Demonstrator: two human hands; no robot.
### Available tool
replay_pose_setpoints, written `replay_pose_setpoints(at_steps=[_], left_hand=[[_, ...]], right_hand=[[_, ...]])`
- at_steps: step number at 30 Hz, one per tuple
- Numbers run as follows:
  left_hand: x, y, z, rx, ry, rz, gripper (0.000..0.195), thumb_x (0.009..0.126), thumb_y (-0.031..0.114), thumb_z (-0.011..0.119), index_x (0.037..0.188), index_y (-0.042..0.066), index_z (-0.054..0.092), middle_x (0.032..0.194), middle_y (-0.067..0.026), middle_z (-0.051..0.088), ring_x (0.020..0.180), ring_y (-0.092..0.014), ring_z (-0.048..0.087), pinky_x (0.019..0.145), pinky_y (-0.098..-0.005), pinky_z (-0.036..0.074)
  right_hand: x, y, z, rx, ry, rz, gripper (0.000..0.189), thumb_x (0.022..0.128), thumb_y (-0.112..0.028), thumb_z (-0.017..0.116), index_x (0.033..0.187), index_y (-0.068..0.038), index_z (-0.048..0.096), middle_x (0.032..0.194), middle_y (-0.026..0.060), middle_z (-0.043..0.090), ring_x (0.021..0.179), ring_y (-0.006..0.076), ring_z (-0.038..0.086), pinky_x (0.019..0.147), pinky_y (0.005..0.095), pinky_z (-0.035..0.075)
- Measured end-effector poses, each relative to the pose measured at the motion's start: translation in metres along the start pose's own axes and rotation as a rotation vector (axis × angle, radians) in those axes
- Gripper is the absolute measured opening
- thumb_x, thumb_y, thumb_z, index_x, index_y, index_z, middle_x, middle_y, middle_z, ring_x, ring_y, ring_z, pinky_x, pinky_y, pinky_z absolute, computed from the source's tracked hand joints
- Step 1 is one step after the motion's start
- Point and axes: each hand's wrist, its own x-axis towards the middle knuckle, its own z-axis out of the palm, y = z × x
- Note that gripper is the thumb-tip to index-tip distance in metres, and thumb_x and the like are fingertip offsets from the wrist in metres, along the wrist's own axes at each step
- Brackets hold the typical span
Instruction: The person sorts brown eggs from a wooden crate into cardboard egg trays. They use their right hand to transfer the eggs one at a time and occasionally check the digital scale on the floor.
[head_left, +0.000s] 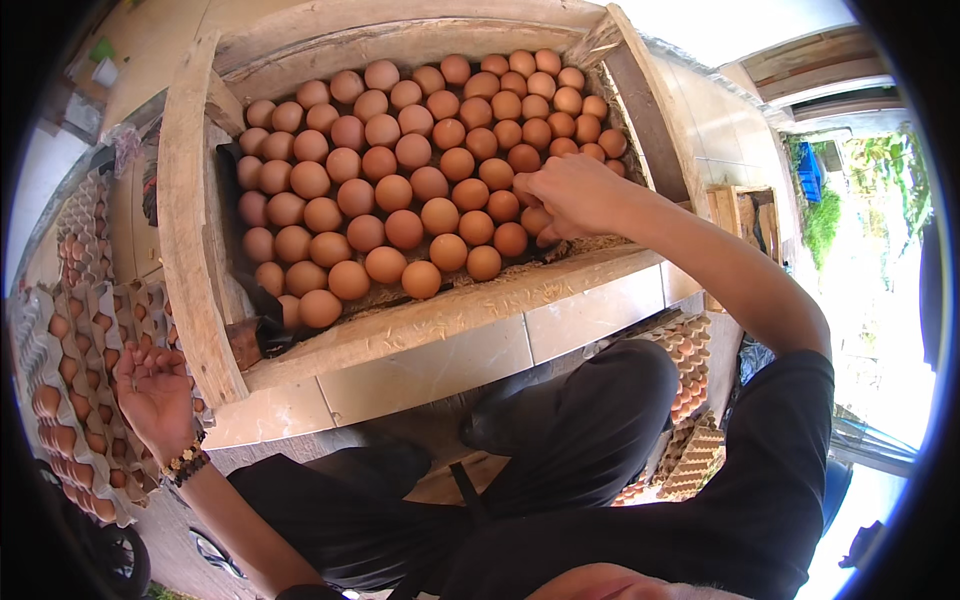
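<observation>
Many brown eggs (405, 229) lie in rows inside a wooden crate (465, 307), whose bottom shows straw and a dark lining. At the crate's right part my right hand (574, 196) reaches in from the right, its thumb and fingers around a brown egg (534, 220) among the others. Whether it grips that egg firmly cannot be told. Outside the crate's left wall, my left hand (156, 390) is held palm up with curled fingers and nothing visible in it. It is beside stacked egg trays (90, 375) full of eggs.
The crate rests on a tiled ledge (427, 375) in front of my knees. More egg trays (690, 367) with eggs stand below the ledge at the right. A smaller wooden crate (724, 210) is behind my right arm. Sandals (216, 553) lie on the floor at the lower left.
</observation>
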Motion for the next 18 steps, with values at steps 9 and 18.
replay_pose_setpoints(at_steps=[9,18], left_hand=[[-0.003,-0.004,0.008,0.014,0.016,-0.016,0.009,0.094,0.01,0.054,0.1,0.003,0.054,0.081,-0.0026,0.052,0.075,-0.014,0.05,0.074,-0.0293,0.045],[-0.008,-0.007,0.011,-0.02,-0.043,-0.046,0.009,0.095,0.01,0.054,0.099,0.003,0.054,0.08,-0.0029,0.05,0.076,-0.014,0.049,0.075,-0.0295,0.044]], right_hand=[[-0.005,0.058,0.011,1.139,-0.221,0.462,0.028,0.087,-0.03,0.052,0.102,-0.006,0.056,0.086,0.007,0.061,0.075,0.019,0.06,0.065,0.0326,0.048],[-0.021,0.035,0.013,0.177,0.038,-0.004,0.026,0.08,-0.014,0.063,0.102,-0.004,0.052,0.095,0.0154,0.061,0.093,0.0302,0.059,0.079,0.0385,0.048]])
